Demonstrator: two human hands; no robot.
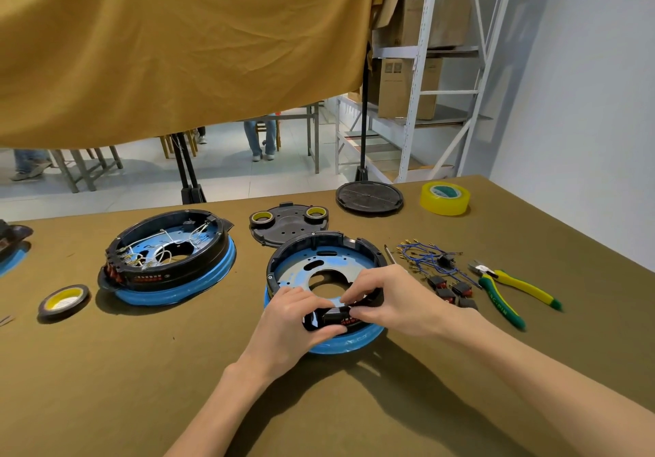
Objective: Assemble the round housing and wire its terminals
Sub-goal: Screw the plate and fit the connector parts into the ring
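The housing (pixel 324 272) sat near the middle of the tabletop (pixel 141 368), black ring on a blue rim, metal plate with a big hole inside. Both hands were at its near edge: left hand (pixel 301 318) pinching a small black part (pixel 338 314) against the ring wall from the left, right hand (pixel 393 300) gripping that same part from the right, fingers curled in tight. Couldn't tell exactly what the part was, something with red print on it.

Just right of it: a tangle of blue wires (pixel 425 258) with brass terminals, a little cluster of black switches (pixel 452 290) (four or five, hard to count), and one pair of green-yellow pliers (pixel 503 288). Behind the housing, a flat black cover (pixel 289 226) with two small tape rolls sitting on it, and further back one round black lid (pixel 369 197) and a big yellow tape roll (pixel 444 198).

Off to the left, a second housing (pixel 170 258), already wired up with white leads, plus another tape roll (pixel 63 301) near it. So two housings, four tape rolls total.

Tabletop was covered in olive-brown cloth. A mustard cloth (pixel 177 48) hung up behind it, metal shelving (pixel 425 66) with cardboard boxes on the right, pale tiled floor beyond.
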